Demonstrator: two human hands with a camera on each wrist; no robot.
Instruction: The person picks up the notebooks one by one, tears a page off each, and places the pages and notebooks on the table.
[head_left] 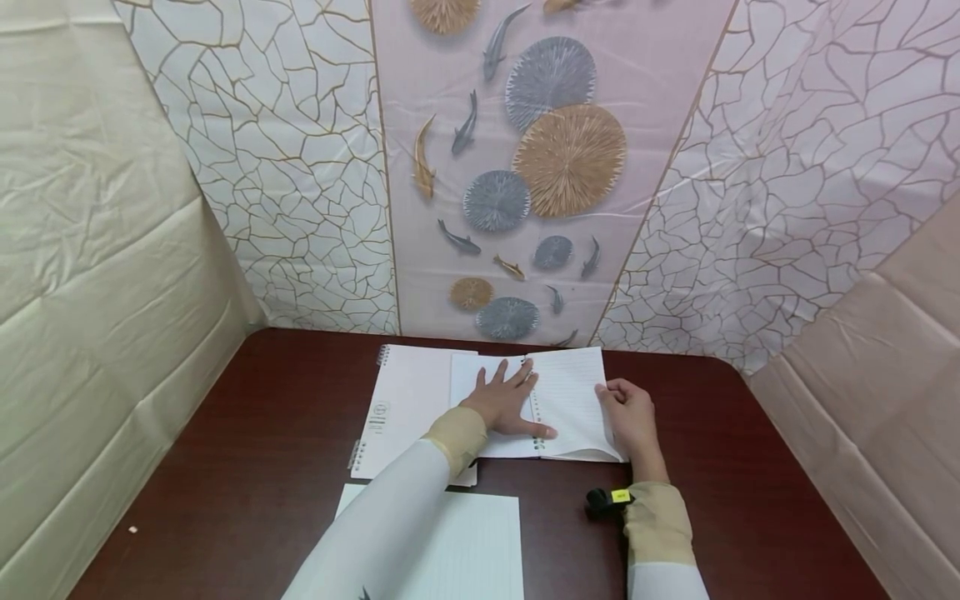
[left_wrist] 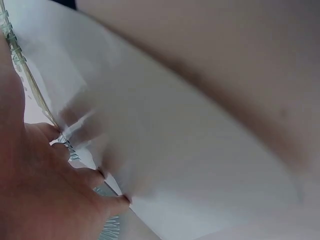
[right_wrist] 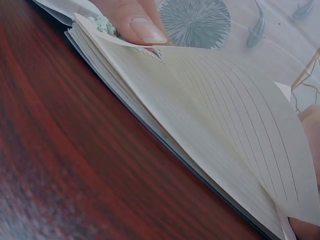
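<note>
A spiral notebook lies open near the back of the table, lined paper on its right side. My left hand rests across the left page and rings with fingers spread and thumb reaching onto the right page. At the right edge, my right hand pinches a page between thumb and fingers. In the right wrist view that lined page bows up off the stack, and the left thumb presses near the rings. Pale paper fills much of the left wrist view, beside the left fingers.
Partly under the open notebook lies another spiral notebook with a pale cover. A lined sheet or pad lies nearer, partly hidden by the left sleeve. A black device with a yellow label sits by the right wrist. Patterned cloth hangs behind the table.
</note>
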